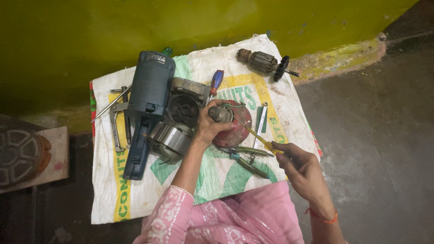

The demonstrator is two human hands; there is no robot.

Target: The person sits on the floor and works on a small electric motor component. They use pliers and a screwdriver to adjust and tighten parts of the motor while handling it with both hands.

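The left hand (209, 129) is closing its fingers around a small grey cylindrical part (220, 114), which is sitting on top of a red round motor cover (237, 131) near the middle of a white woven sack (135, 199) spread on the floor. The thumb and fingers are wrapping the cylinder from the near-left side, so the grip is pressed onto the part rather than spread.

The right hand (302, 169) is pinching the handle of a yellow screwdriver (257, 137) between thumb and fingers, with the remaining fingers curling in. The tool's long axis is running diagonally, from the hand at the lower right up toward the upper left, and its tip is pointing at the cylinder and the red cover. Whether the tip is touching the part cannot be told.

The worked part is therefore lying up and to the left of the right hand, and directly under the left hand, which is the nearer of the two.

Green-handled pliers (246, 160) are lying just beside the red cover, between it and the right hand. A blue power tool body (147, 99) is lying to the left, and a copper-wound rotor (264, 62) is lying well apart at the sack's far edge.
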